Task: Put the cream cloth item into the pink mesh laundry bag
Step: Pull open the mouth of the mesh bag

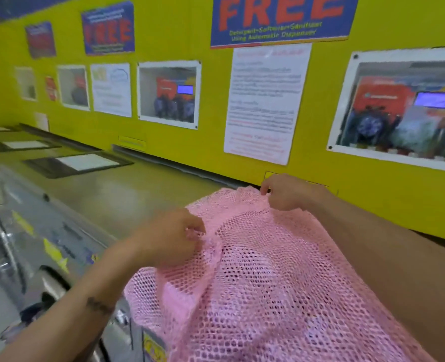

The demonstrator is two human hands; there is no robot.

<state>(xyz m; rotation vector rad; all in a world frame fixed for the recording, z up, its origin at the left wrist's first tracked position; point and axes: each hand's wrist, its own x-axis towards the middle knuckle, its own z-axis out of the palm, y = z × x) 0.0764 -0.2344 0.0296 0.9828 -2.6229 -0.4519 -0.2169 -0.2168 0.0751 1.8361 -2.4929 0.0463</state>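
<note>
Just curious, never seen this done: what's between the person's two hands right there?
In the head view, only the bunched top edge of the pink mesh bag spans between the left hand and right hand.

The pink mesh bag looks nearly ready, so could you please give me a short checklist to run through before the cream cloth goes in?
1. Left hand gripping the pink mesh bag: ok, fingers pinch its near-left edge.
2. Right hand gripping the bag: ok, it pinches the far edge by the yellow wall.
3. Bag mouth open wide enough: cannot tell, the mesh is bunched between the hands and no clear opening shows.
4. Cream cloth within reach: not ok, it is not in view.
5. A hand free to pick up the cloth: not ok, both hold the bag.
6. Bag supported: ok, it lies on the machine top.
</note>
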